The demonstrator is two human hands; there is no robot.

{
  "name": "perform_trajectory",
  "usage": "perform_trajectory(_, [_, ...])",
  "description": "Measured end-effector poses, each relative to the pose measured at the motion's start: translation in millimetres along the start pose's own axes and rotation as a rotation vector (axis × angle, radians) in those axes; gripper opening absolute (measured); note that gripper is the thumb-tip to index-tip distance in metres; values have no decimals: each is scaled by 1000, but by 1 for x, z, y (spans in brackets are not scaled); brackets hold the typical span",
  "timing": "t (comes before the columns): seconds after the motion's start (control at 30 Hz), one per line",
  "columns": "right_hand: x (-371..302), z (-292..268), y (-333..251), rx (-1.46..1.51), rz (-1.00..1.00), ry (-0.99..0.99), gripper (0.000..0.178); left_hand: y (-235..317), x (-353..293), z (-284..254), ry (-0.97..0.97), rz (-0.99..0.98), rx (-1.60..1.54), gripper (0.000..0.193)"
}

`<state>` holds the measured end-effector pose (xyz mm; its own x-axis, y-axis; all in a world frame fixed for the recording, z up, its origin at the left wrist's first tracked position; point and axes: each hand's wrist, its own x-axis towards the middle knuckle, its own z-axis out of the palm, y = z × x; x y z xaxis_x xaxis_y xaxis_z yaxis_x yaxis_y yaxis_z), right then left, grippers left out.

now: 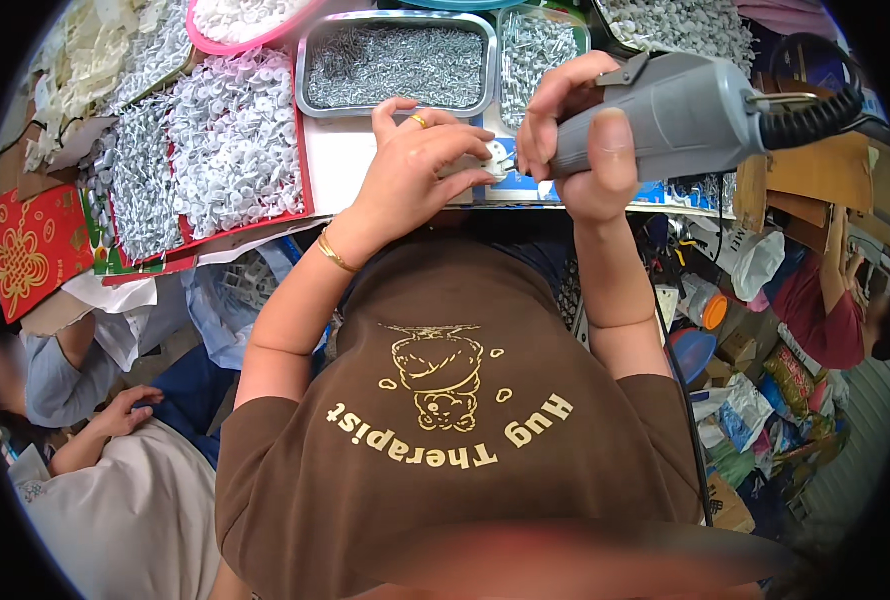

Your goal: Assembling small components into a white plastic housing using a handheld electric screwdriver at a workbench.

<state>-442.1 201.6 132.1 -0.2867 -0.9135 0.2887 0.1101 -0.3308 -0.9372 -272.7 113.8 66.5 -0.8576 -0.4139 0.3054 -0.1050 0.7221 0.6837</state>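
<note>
Right hand (575,130) grips grey driver (665,115); left hand (420,170) pinches white part (485,160) at its tip. Finished pile (230,140) at 10 o'clock; screw tray (400,65) still full.

We count two metal trays (310,60) of screws, one grey power screwdriver (680,110), and one pink bowl (205,40).
</note>
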Motion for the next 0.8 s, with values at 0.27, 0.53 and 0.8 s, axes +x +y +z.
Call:
perform_trajectory(0.27, [1, 11, -24, -9, -86, 7, 64, 6, 1, 5, 90, 90, 35, 18])
perform_trajectory(0.53, [2, 19, -22, 51, -45, 68, 63, 8, 1, 2, 102, 64, -21, 15])
perform_trajectory(0.8, [10, 14, -30, 180, 48, 51, 53, 21, 10, -5, 22, 63, -34, 14])
